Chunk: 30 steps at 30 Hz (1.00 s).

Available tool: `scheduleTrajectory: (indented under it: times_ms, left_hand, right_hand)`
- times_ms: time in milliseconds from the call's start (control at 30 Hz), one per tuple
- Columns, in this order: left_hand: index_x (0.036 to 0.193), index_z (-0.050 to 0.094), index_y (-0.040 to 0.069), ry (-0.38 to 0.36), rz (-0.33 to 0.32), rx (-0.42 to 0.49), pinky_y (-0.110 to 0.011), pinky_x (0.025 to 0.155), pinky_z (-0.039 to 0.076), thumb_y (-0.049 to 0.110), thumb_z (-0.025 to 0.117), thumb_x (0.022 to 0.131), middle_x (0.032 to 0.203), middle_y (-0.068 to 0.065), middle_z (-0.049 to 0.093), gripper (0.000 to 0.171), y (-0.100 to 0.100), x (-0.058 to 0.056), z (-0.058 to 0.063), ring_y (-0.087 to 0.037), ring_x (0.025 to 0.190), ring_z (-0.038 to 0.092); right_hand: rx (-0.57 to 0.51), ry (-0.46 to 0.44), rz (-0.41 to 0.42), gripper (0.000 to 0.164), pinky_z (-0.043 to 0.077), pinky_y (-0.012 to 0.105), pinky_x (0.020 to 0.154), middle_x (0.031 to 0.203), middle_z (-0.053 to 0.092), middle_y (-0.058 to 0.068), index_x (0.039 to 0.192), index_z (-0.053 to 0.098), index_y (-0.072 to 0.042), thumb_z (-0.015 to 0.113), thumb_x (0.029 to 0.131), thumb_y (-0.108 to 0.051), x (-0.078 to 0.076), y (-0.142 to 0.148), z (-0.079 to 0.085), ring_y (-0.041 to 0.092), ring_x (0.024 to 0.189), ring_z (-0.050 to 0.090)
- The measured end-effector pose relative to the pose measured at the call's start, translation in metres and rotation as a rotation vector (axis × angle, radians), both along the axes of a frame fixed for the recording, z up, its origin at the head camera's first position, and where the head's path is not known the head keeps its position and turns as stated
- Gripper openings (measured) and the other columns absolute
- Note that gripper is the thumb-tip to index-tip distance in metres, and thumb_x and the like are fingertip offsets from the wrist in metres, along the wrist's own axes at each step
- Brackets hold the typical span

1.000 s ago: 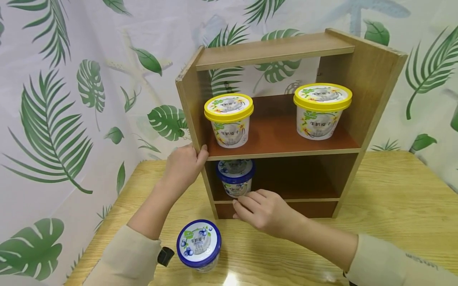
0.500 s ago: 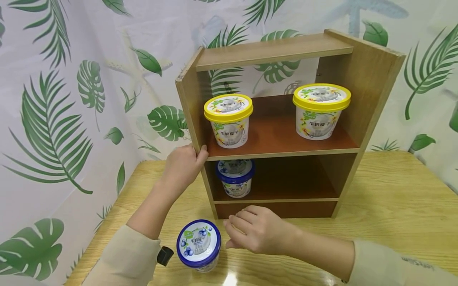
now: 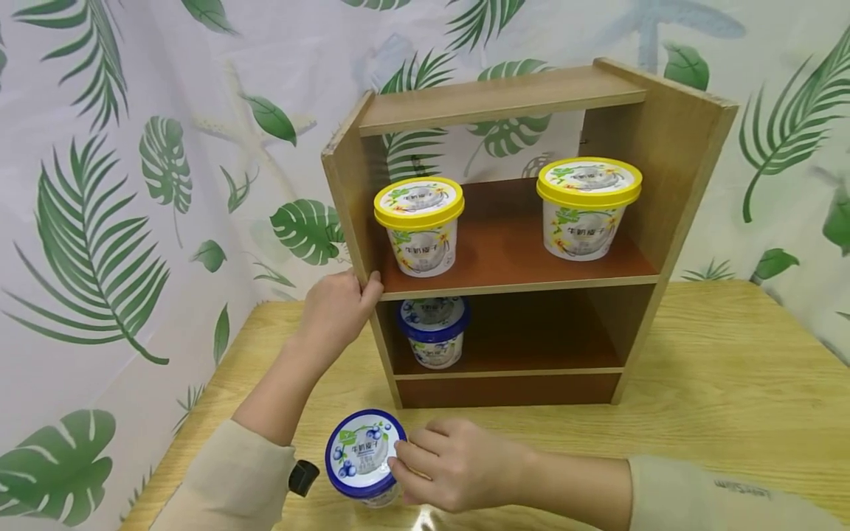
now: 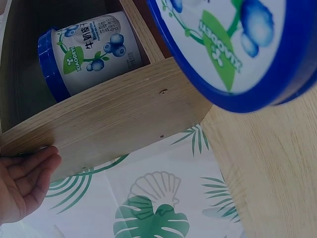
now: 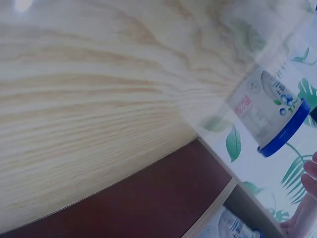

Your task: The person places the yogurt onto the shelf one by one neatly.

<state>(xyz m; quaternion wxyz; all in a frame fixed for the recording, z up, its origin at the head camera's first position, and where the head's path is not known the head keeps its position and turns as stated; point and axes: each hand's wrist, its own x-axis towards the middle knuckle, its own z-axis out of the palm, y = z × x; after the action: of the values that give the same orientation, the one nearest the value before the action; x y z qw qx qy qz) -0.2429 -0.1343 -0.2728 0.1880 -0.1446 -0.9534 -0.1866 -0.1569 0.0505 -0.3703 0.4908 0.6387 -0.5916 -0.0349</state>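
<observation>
My left hand (image 3: pixel 335 310) holds the left side panel of a small wooden shelf unit (image 3: pixel 518 282), thumb at its front edge. In the left wrist view its fingers (image 4: pixel 34 173) lie against the panel's outer face. My right hand (image 3: pixel 458 464) is beside a blue-lidded tub with blueberry pictures (image 3: pixel 365 453) standing on the table. Its loosely bent fingers overlap the lid's right edge in the head view; contact is unclear. In the right wrist view, this tub (image 5: pixel 270 111) appears near fingertips at the right edge. A second blue-lidded tub (image 3: pixel 434 335) stands on the lower shelf, left.
Two yellow-lidded tubs stand on the upper shelf, one at the left (image 3: pixel 420 228) and one at the right (image 3: pixel 587 210). The wooden table (image 3: pixel 730 383) extends right of the unit. Leaf-patterned cloth (image 3: pixel 265 184) hangs behind and to the left.
My right hand has moved down and left from the lower shelf's front edge to the blue-lidded tub on the table. My left hand keeps its hold on the panel.
</observation>
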Motion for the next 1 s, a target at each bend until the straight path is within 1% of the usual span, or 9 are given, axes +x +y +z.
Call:
scheduleTrajectory:
  times_ms: [133,267,433,633,833,933,967,1000]
  left_hand:
    - [0.062,0.047,0.01,-0.013,0.005,0.003,-0.028,0.045,0.033,0.031,0.04,0.096,0.051,-0.002,0.043,0.041,-0.001,0.001,-0.001,-0.02,0.049,0.045]
    - [0.063,0.049,0.009,-0.019,0.007,0.004,-0.028,0.045,0.033,0.03,0.04,0.097,0.052,-0.003,0.043,0.041,-0.002,0.001,-0.003,-0.02,0.05,0.045]
    - [0.061,0.049,0.009,-0.002,0.008,0.003,-0.027,0.045,0.033,0.03,0.04,0.096,0.052,-0.003,0.042,0.042,-0.001,0.001,-0.004,-0.02,0.049,0.045]
    - [0.06,0.047,0.009,0.005,0.004,0.0,-0.027,0.044,0.032,0.03,0.04,0.096,0.051,-0.003,0.042,0.043,-0.001,0.0,-0.003,-0.019,0.048,0.044]
    - [0.059,0.046,0.01,0.0,0.009,-0.001,-0.027,0.044,0.031,0.03,0.04,0.096,0.051,-0.002,0.041,0.043,0.0,0.0,-0.001,-0.019,0.047,0.043]
    - [0.058,0.046,0.01,-0.003,0.011,0.001,-0.027,0.044,0.031,0.03,0.04,0.096,0.051,-0.002,0.041,0.043,0.001,0.0,-0.001,-0.019,0.047,0.043]
    - [0.058,0.046,0.01,-0.003,0.01,0.002,-0.027,0.044,0.03,0.03,0.04,0.096,0.051,-0.002,0.041,0.043,0.001,0.0,0.0,-0.019,0.047,0.043]
    - [0.058,0.046,0.01,-0.003,0.008,0.003,-0.027,0.044,0.031,0.03,0.04,0.096,0.051,-0.002,0.041,0.043,0.001,0.0,0.0,-0.019,0.047,0.043]
  right_hand:
    - [0.012,0.007,0.026,0.026,0.051,0.02,0.064,0.086,0.069,-0.005,0.09,0.071,-0.017,0.045,0.094,-0.02,0.004,-0.007,-0.003,0.007,0.073,0.064]
    - [0.022,-0.012,0.025,0.026,0.05,0.019,0.063,0.087,0.069,-0.006,0.091,0.07,-0.019,0.045,0.094,-0.015,0.009,-0.011,-0.007,0.006,0.072,0.062]
    - [0.049,-0.049,0.003,0.029,0.049,0.019,0.062,0.087,0.069,-0.008,0.094,0.071,-0.02,0.042,0.095,-0.018,0.012,-0.014,-0.012,0.006,0.074,0.062]
    - [0.061,-0.024,-0.001,0.028,0.046,0.018,0.059,0.083,0.066,-0.01,0.09,0.07,-0.021,0.043,0.094,-0.016,0.012,-0.016,-0.018,0.005,0.072,0.059]
    - [0.126,-0.095,-0.05,0.029,0.047,0.018,0.062,0.085,0.064,-0.011,0.093,0.069,-0.023,0.041,0.096,-0.02,0.015,-0.015,-0.021,0.004,0.075,0.058]
    - [0.13,-0.112,-0.058,0.029,0.047,0.017,0.062,0.087,0.065,-0.01,0.097,0.069,-0.022,0.04,0.097,-0.021,0.016,-0.016,-0.022,0.004,0.076,0.058]
    - [0.127,-0.131,-0.056,0.029,0.047,0.017,0.062,0.087,0.065,-0.01,0.098,0.069,-0.021,0.039,0.097,-0.022,0.015,-0.017,-0.022,0.005,0.076,0.058]
    - [0.122,-0.128,-0.06,0.029,0.048,0.017,0.062,0.086,0.064,-0.01,0.099,0.068,-0.02,0.039,0.098,-0.021,0.015,-0.017,-0.023,0.005,0.075,0.058]
